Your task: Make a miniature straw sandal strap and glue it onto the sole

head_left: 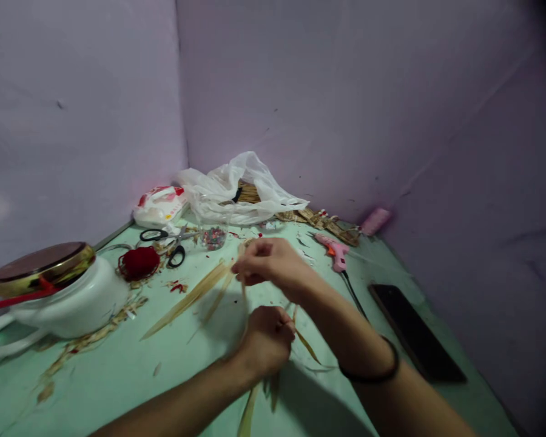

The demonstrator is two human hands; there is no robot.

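Observation:
My left hand [266, 340] is closed in a fist low over the table, with pale dried leaf strips [248, 416] sticking out below it and to its right. Farther forward, my right hand [275, 264] pinches a thin strip [244, 294] of the same leaf, which runs down toward the left fist. The fingers hide what lies inside the left fist. Several longer dried leaf strips [186, 300] lie flat on the table, left of both hands. A dark band [375, 371] circles my right wrist.
The green table [177, 388] meets purple walls. At left stand a white teapot-like pot [88, 303], red yarn [139, 263] and black-handled scissors [176, 256]. A plastic bag [250, 182] and beads [213, 237] lie behind. A pink glue gun [334, 250] and phone [414, 331] are right.

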